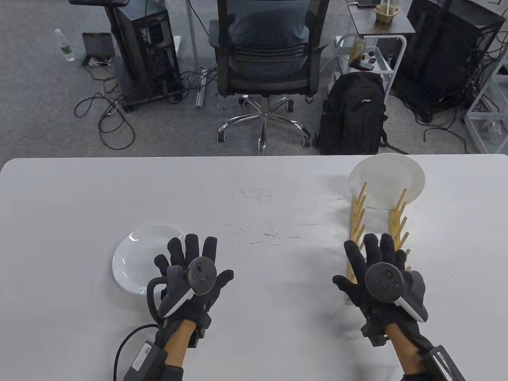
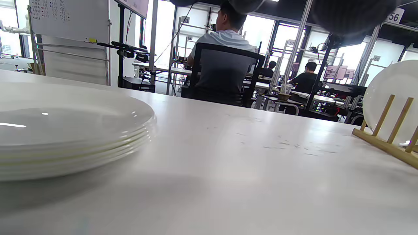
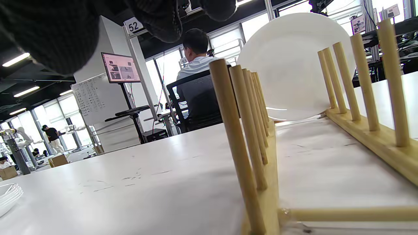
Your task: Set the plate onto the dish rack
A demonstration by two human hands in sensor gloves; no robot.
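A stack of white plates (image 1: 137,258) lies on the white table (image 1: 254,190) at the left; it also shows in the left wrist view (image 2: 65,130). My left hand (image 1: 190,262) hovers flat with spread fingers over the stack's right edge, holding nothing. A wooden dish rack (image 1: 381,226) stands at the right, with one white plate (image 1: 387,178) upright in its far slot; the rack (image 3: 261,137) and that plate (image 3: 290,68) fill the right wrist view. My right hand (image 1: 377,262) is spread open over the rack's near end, holding nothing.
An office chair (image 1: 270,67) with a seated person and a black backpack (image 1: 355,115) stand beyond the table's far edge. Scuff marks (image 1: 266,232) mark the table's middle.
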